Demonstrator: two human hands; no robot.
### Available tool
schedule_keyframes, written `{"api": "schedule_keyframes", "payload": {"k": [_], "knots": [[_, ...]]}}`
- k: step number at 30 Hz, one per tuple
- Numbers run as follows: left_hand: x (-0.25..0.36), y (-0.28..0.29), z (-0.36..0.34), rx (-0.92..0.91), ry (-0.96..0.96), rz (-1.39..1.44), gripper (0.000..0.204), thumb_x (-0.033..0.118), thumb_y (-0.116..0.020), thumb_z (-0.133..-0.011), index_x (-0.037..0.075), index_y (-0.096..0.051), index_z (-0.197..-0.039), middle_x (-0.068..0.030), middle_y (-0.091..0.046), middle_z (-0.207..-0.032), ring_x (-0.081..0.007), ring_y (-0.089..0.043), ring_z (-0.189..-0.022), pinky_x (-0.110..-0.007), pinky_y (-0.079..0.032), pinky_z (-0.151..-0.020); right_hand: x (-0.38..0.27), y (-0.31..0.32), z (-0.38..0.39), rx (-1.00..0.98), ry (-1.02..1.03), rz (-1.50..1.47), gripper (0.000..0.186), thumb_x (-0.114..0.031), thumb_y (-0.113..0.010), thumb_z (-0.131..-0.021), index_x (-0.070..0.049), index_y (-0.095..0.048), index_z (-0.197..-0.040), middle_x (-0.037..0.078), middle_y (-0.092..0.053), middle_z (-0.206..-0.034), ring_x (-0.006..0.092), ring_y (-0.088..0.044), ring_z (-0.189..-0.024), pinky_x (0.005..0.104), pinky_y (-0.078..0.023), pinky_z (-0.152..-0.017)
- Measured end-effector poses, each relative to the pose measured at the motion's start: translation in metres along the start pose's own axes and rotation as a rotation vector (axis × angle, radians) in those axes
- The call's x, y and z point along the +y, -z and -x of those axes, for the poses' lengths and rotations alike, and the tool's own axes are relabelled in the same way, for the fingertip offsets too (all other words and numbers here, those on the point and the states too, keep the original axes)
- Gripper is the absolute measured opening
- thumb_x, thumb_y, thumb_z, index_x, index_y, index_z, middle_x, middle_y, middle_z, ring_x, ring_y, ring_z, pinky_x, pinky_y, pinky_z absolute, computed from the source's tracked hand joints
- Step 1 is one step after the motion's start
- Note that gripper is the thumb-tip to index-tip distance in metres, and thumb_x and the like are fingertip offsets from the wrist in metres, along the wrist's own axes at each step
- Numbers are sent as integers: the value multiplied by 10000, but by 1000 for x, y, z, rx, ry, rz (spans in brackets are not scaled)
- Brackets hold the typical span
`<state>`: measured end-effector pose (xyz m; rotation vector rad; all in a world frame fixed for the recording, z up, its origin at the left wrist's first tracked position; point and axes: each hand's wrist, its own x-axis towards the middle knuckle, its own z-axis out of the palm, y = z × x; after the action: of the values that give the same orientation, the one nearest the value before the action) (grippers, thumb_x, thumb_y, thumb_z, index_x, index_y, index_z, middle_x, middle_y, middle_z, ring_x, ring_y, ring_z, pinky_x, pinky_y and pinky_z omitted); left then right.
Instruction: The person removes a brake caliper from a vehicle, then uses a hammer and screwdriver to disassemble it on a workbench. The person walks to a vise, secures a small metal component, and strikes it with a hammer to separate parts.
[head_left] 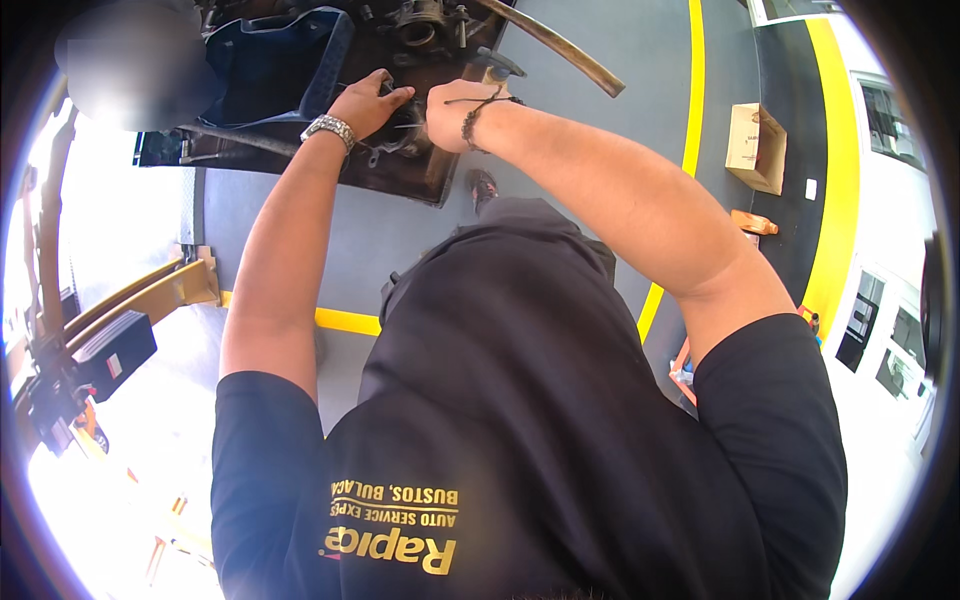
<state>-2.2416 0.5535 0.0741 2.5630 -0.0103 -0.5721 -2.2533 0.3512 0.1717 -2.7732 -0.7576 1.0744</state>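
Observation:
My left hand [362, 108], with a metal watch at the wrist, has thumb and index finger curled at a small dark metal piece [388, 86] over the dark work surface [400, 175]. My right hand [452, 116], with cord bracelets, is closed just to its right; what it grips is largely hidden. A thin shiny metal piece shows between my hands, and loose metal parts [385, 152] lie below them. Just beyond my right hand is a tool with a dark top [500, 60]. A dark blue tray or bag [260, 60] lies left of my hands, and a greasy metal housing [420, 30] sits behind them.
A long tube [590, 72] juts over the surface's right side. My shoe [481, 185] is on the grey floor beside the surface. At right are a cardboard box [750, 148], an orange bottle [752, 222] and yellow floor stripes. Equipment with a black box [115, 355] stands at left.

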Motion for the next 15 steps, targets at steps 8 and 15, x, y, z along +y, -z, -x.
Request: {"api": "schedule_keyframes", "payload": {"k": [8, 15], "knots": [[-7, 0, -4, 7, -15, 43, 712, 583, -633, -937, 5, -584, -1350, -281, -641, -1312, -428, -607, -1242, -445, -482, -1063, -28, 16, -17, -138, -6, 265, 345, -139, -585, -917, -45, -724, -1218, 145, -747, -1187, 316, -726, -1094, 458, -574, -880], [-14, -5, -5, 62, -57, 78, 546, 505, -663, -944, 31, -639, -1215, -253, -709, -1127, -417, -668, -1095, -443, -523, -945, -6, -25, -1, 101, 136, 119, 274, -141, -576, -880, -40, -762, -1054, 162, -771, -1029, 326, -756, -944, 431, -593, -774]]}}
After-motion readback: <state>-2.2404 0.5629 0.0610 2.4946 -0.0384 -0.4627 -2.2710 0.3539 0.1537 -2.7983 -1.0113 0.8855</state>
